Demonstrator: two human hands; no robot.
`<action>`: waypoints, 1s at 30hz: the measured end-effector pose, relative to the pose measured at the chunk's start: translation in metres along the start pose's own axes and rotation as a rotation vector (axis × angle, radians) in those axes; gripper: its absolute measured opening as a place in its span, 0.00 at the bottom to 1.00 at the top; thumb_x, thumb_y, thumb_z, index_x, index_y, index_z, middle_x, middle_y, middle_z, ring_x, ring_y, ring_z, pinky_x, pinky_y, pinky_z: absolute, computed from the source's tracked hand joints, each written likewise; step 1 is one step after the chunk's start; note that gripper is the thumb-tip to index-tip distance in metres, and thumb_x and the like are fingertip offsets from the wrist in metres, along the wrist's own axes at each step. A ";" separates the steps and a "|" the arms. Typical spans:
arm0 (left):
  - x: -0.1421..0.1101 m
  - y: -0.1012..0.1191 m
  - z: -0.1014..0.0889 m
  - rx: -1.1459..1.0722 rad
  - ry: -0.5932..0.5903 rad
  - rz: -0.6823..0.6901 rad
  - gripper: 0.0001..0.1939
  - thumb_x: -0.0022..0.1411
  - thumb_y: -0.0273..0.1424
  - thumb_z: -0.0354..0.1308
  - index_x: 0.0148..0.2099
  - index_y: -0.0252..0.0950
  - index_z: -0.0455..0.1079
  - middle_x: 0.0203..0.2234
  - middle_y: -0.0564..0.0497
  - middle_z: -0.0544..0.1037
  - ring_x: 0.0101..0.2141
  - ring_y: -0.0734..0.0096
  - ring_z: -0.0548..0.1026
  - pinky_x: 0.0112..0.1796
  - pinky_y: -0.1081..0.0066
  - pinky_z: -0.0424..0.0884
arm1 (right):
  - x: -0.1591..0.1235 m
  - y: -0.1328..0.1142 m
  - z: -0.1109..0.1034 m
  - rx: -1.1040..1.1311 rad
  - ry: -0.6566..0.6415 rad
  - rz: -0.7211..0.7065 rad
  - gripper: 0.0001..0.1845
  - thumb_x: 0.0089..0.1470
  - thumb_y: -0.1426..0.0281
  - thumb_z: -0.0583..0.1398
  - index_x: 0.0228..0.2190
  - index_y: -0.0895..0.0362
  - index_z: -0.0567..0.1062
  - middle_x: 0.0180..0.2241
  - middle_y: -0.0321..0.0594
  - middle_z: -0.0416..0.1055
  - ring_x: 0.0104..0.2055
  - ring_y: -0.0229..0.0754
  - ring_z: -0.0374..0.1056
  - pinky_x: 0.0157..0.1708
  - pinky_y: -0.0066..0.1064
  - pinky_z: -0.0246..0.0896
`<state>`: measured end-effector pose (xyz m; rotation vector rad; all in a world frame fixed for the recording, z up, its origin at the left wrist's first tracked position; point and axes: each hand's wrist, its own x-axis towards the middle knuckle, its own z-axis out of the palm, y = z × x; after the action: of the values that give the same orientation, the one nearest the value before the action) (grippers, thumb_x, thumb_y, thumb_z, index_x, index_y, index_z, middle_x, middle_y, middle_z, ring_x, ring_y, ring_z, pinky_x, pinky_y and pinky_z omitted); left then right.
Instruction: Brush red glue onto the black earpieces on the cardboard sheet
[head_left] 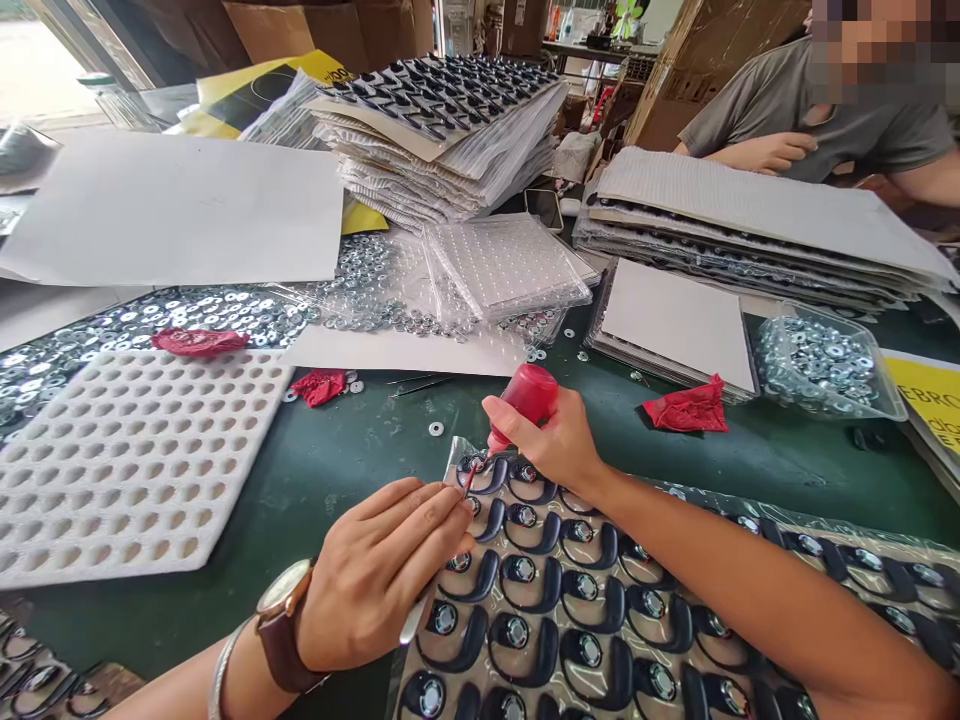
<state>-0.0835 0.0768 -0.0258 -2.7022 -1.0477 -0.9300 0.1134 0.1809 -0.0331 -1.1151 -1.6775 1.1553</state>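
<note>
Head view: from where I stand, the right hand (pixel 559 440) grips a translucent red squeeze bottle (pixel 535 390), tilted nozzle-down over glossy, film-covered rows of dark curved pieces (pixel 545 652) on the green worktop (pixel 360 440); the left hand (pixel 379 575) pinches a slim silvery tool (pixel 411 622).

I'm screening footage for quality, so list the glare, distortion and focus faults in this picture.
Head view: strong light washes out the upper left corner; head view: highlights glint off the clear plastic packs; head view: things near the side edges look stretched, as by a wide lens; head view: left hand, right hand and red bottle look fairly sharp.
</note>
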 end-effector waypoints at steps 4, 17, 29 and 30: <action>0.005 -0.004 -0.003 -0.094 0.018 -0.079 0.12 0.64 0.18 0.52 0.48 0.27 0.71 0.40 0.42 0.81 0.41 0.64 0.79 0.44 0.63 0.73 | -0.001 0.000 0.000 0.025 -0.004 0.000 0.24 0.58 0.53 0.61 0.18 0.56 0.71 0.17 0.35 0.74 0.21 0.37 0.70 0.28 0.28 0.66; 0.012 -0.017 -0.006 -0.300 0.108 -0.368 0.09 0.66 0.20 0.53 0.44 0.35 0.72 0.35 0.50 0.81 0.35 0.73 0.79 0.38 0.73 0.75 | -0.003 -0.002 0.001 0.086 -0.093 -0.002 0.21 0.57 0.54 0.62 0.21 0.55 0.72 0.19 0.34 0.74 0.22 0.36 0.70 0.27 0.27 0.65; 0.011 -0.020 -0.007 -0.299 0.119 -0.429 0.08 0.67 0.22 0.53 0.42 0.35 0.74 0.35 0.51 0.81 0.35 0.74 0.79 0.38 0.74 0.75 | -0.003 -0.019 -0.002 -0.080 -0.128 -0.043 0.20 0.52 0.51 0.65 0.22 0.54 0.73 0.21 0.33 0.75 0.24 0.37 0.70 0.29 0.29 0.66; 0.010 -0.018 -0.009 -0.282 0.121 -0.384 0.09 0.66 0.21 0.53 0.43 0.34 0.73 0.35 0.51 0.81 0.36 0.74 0.79 0.39 0.73 0.75 | -0.003 -0.023 -0.003 -0.056 -0.122 -0.023 0.21 0.53 0.51 0.64 0.22 0.54 0.72 0.21 0.34 0.74 0.23 0.36 0.69 0.28 0.29 0.66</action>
<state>-0.0931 0.0936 -0.0148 -2.6568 -1.5477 -1.3776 0.1121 0.1740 -0.0103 -1.0759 -1.8215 1.1885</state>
